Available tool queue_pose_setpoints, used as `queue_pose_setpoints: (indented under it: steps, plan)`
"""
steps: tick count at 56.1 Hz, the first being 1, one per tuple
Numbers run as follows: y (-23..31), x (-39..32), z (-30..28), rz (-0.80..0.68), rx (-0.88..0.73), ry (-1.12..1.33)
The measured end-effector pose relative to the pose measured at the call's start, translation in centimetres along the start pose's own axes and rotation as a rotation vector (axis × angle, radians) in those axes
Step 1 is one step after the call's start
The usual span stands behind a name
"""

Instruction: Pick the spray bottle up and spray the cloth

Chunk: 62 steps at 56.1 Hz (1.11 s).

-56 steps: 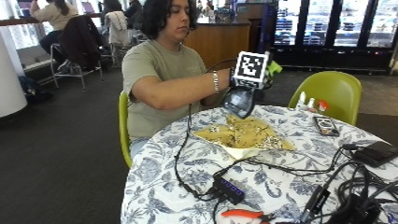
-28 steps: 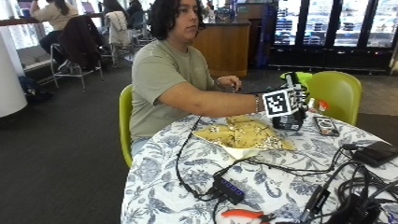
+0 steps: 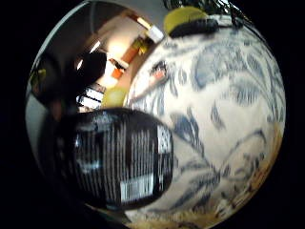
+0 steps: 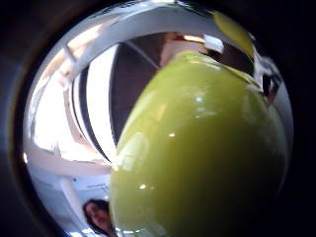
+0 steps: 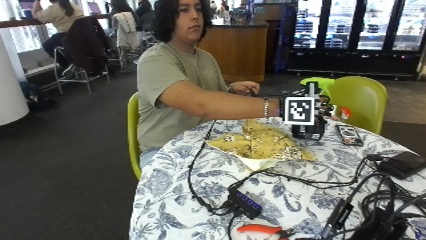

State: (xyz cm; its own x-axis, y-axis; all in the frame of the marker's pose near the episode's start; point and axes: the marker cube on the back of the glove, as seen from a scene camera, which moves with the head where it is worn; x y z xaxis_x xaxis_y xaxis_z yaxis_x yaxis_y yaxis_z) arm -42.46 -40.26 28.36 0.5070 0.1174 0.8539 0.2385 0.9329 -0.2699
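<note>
Spray bottle (image 3: pixel 119 160): dark body, white-printed label, standing on table (image 3: pixel 228 119).

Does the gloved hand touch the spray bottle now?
Cannot tell. In the outside view the right hand reaches the spray bottle, but the marker hides any contact.

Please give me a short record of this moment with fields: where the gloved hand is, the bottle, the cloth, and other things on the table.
right hand: gloved right hand at the spray bottle, far side of the table; grip cannot be seen
spray bottle: dark spray bottle upright on the table, beyond the cloth; its label fills a palm view
cloth: yellow cloth lying spread, nothing on it
other: phone, orange-handled pliers, cables
</note>
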Motion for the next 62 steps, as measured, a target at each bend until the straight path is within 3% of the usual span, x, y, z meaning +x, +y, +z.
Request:
queue_pose_setpoints:
  steps: [5, 14, 25, 38, 47, 62]
  plan:
    - [3.8, 0.9, -2.7, 0.033, -0.119, 0.171]
    - [12.4, 0.6, -9.2, -0.129, -0.212, 0.436]
    - [24.8, 1.6, -16.0, -0.202, -0.392, 0.669]
    - [36.5, 1.5, -20.3, -0.279, -0.405, 0.893]
    - [40.0, 0.9, -20.9, -0.283, -0.362, 0.955]
    - [40.9, 0.0, -20.9, -0.348, -0.293, 0.984]
